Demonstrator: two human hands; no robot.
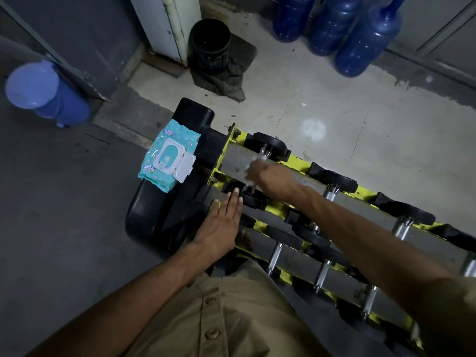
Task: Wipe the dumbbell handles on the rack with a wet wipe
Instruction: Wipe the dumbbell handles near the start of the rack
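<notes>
A yellow-and-black dumbbell rack (293,163) runs from the centre toward the lower right, holding several black dumbbells with chrome handles. My right hand (268,180) is closed around the handle of the leftmost top-tier dumbbell (265,152), with a white wet wipe (248,180) bunched in its fingers. My left hand (222,225) lies flat, fingers together, on the end plate of a lower-tier dumbbell (231,189) at the rack's left end. A teal wet-wipe pack (168,155) with its white lid flipped open rests on a black bench pad (164,217) beside the rack.
A black bin (210,45) stands on a dark cloth behind the rack. Three blue water jugs (334,24) line the back wall, and another blue jug (46,94) lies at the left. More chrome-handled dumbbells (323,275) fill the lower tiers.
</notes>
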